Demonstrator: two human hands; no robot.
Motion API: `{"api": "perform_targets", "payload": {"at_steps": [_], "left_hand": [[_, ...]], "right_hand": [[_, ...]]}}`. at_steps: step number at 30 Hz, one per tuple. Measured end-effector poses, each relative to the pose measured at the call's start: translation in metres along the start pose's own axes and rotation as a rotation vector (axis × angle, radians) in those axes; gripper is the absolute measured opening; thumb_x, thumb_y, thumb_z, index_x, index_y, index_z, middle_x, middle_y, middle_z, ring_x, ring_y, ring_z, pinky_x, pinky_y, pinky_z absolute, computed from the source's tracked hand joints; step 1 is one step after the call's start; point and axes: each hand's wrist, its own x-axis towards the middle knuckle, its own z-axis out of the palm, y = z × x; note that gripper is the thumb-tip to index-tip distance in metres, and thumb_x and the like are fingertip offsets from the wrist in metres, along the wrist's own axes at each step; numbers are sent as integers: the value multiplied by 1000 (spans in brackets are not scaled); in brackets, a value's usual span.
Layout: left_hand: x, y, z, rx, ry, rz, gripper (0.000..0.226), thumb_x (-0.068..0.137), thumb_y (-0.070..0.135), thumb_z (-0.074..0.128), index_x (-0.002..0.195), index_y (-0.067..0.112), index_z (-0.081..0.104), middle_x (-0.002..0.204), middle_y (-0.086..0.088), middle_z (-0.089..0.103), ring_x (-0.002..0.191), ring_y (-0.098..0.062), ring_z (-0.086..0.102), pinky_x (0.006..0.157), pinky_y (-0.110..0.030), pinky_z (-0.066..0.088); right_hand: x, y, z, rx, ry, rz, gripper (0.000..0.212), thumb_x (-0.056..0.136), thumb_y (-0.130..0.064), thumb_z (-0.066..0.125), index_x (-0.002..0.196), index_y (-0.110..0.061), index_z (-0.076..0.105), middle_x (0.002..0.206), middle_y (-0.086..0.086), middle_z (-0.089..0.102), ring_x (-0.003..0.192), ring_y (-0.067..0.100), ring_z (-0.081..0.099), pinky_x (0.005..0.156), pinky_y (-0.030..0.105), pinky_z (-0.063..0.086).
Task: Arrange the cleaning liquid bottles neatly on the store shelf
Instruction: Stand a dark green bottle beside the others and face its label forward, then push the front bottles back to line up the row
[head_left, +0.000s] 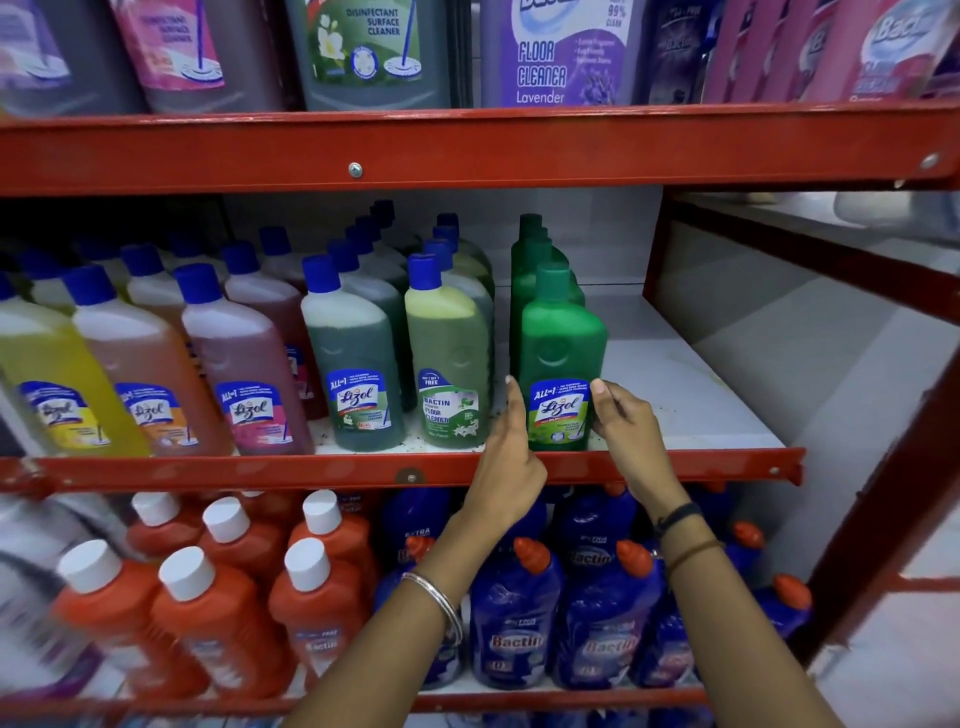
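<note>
Green Lizol bottle (561, 358) stands upright at the front edge of the middle shelf (675, 460), and it is the first one of a short row of the same green bottles going to the back. Both hands are at its lower part, at the height of the label. The left hand (511, 467) is on the left side of the bottle with the fingers straight and together, pointing up, the flat side against the bottle or very near to it; I cannot tell if it really touches. The right hand (623, 421) is on the right side, the thumb is on the edge of the label and the other fingers curl behind the bottle, so it holds the bottle lightly from that side.

Just to the left stands a Bactin floor cleaner bottle (451, 364) with yellow-green liquid and a blue cap, and after it a dark green Lizol bottle (353, 364), then pink, orange and yellow ones. To the right of the green bottle the white shelf board is bare up to the red post.

On the lower shelf there are orange bottles (208, 613) with white caps on the left and blue Bactin bottles (514, 618) with orange caps under the arms. On the upper shelf stand big containers, one is a lavender floor cleaner (550, 52).
</note>
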Motion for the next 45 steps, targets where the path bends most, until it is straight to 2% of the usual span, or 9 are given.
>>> {"api": "perform_targets", "payload": {"at_steps": [5, 10, 14, 19, 22, 33, 38, 42, 45], "left_hand": [[-20, -11, -24, -94, 465, 115, 41, 96, 26, 35, 135, 17, 38, 132, 5, 41, 125, -6, 38, 108, -19, 29], [-15, -27, -51, -204, 444, 88, 71, 86, 65, 19, 146, 28, 8, 151, 5, 4, 129, 25, 0, 98, 7, 6], [-1, -35, -63, -270, 289, -16, 85, 65, 87, 4, 137, 43, -10, 154, 12, -4, 142, 0, -4, 119, -27, 4], [-1, -36, -74, -138, 158, -89, 94, 55, 89, -7, 136, 44, -22, 155, -11, 18, 137, -16, 25, 105, -29, 18], [-3, -38, -83, -92, 100, -89, 91, 55, 88, -10, 135, 47, -24, 149, -17, 29, 132, -24, 37, 98, -29, 25], [-27, -40, -100, -181, -92, -52, 98, 49, 91, -6, 137, 48, -21, 156, 10, -6, 139, -6, 7, 107, -29, 11], [-41, -49, -106, -290, 320, -15, 83, 69, 85, 6, 137, 41, 27, 147, 7, 32, 135, -4, 30, 116, -35, 23], [-45, -59, -120, -256, 495, -12, 88, 71, 83, 6, 142, 31, 14, 153, -4, 15, 141, -9, 13, 114, -17, 9], [-36, -69, -131, -190, 419, -62, 88, 76, 77, 3, 146, 24, 2, 157, -8, 8, 145, -20, 5, 120, -37, 6]], "right_hand": [[-46, -13, 27, -11, 394, -344, 41, 95, -35, 37, 119, -9, 58, 120, 2, 58, 112, 6, 53, 96, 12, 40], [-62, -24, 84, -35, -207, -191, 56, 96, -48, 26, 142, -19, 37, 151, -1, 38, 139, 1, 28, 115, 22, 22], [-45, -34, 112, -36, -222, -8, 68, 91, -54, 14, 150, -20, 8, 160, -4, 8, 142, 0, 5, 117, 23, 1], [-32, -37, 122, 93, -102, 98, 61, 97, -50, 17, 148, -17, 23, 158, 2, 22, 145, 11, 19, 121, 34, 12], [-33, -33, 121, 102, -70, 136, 84, 80, -75, 16, 145, -25, 31, 153, 2, 35, 139, 15, 33, 118, 42, 24], [-41, -25, 111, 103, 21, 116, 101, 69, -88, 11, 137, -21, 44, 140, 6, 53, 128, 18, 49, 112, 45, 36], [-82, -34, 146, 13, 352, -294, 48, 96, -41, 24, 111, -11, 59, 109, -1, 52, 105, 10, 50, 95, 26, 38], [-94, -26, 185, 27, 8, -279, 54, 95, -49, 23, 129, -17, 49, 134, 2, 49, 127, 1, 40, 110, 20, 30], [-83, -37, 205, -57, -169, -118, 58, 97, -44, 22, 147, -15, 20, 158, 3, 20, 141, 2, 14, 115, 21, 9]]}}
